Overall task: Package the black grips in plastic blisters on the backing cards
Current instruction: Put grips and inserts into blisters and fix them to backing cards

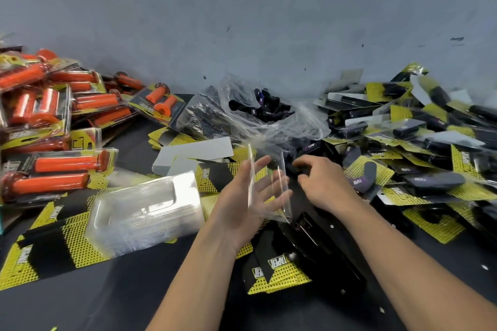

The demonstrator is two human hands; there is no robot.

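My left hand (243, 196) lies palm up with straight fingers, carrying a clear plastic blister (269, 185) that stands on edge across it. Just to its right, my right hand (321, 183) curls its fingers round a black grip (293, 168) lying on the table. More loose black grips (265, 107) fill an open clear bag at the back centre. A stack of empty blisters (145, 209) sits left of my left hand. Yellow-and-black backing cards (277, 271) lie below my hands and across the table.
Packed orange grips (61, 164) are heaped at the left. A pile of packed black grips (430, 137) fills the right side. A black stapler (320, 244) lies under my right forearm. White card backs (193, 153) lie behind the blister stack. A grey wall stands behind everything.
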